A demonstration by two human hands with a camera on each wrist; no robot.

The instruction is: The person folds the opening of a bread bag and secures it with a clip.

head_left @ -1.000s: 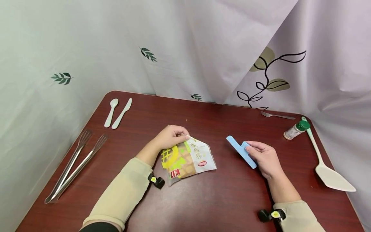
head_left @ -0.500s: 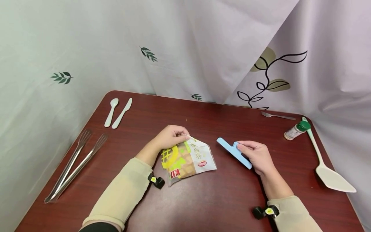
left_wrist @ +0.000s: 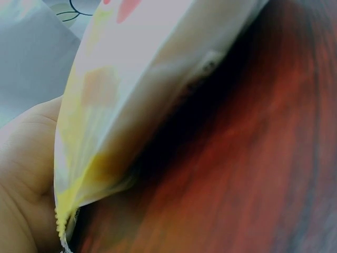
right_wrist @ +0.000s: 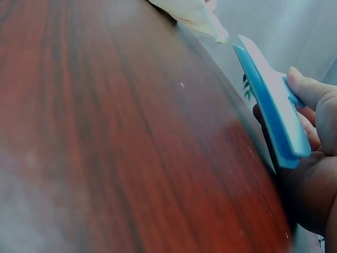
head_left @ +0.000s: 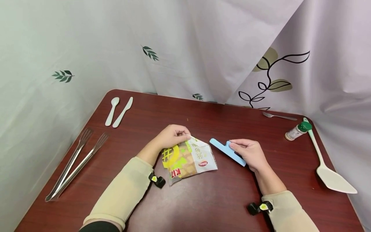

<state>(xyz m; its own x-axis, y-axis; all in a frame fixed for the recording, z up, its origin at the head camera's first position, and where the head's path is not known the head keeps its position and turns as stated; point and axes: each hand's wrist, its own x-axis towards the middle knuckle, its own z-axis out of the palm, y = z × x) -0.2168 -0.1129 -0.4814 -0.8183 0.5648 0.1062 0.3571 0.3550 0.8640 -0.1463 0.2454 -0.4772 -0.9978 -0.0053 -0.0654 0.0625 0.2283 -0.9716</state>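
Nearest, beige sleeves [head_left: 118,193] on both forearms, a small black wrist camera [head_left: 253,208] on each. Next, mid-counter [head_left: 217,203], a printed food bag [head_left: 194,159]: red characters looking like "K17" at the near left, a yellow # mark above, a red oval logo on the white band, and Chinese characters alongside, both too small to read surely. Longways roughly left to right, tilted a little, white end pointing right. At the far edge, left hand [head_left: 172,137], pinching the upper corner. Over to the right, right hand [head_left: 249,153], pinching a blue bag clip [head_left: 226,149] by the middle tab, thumb on top! Just beside the white end, but apart from it: long axis diagonal, far tip aimed left toward the bag. From the right wrist, two long blades, a narrow gap between them.

Out on the left, steel tongs [head_left: 78,169], slotted tips pointing away. Across on the right, a cream turner [head_left: 331,178], blade near, pale green handle reaching back to a green-capped shaker [head_left: 295,132], label unreadable. Farther, a metal fork [head_left: 279,116]; far left, white spoon [head_left: 111,112] and white knife [head_left: 123,112] side by side. Behind everything, leaf-printed curtain [head_left: 185,48].
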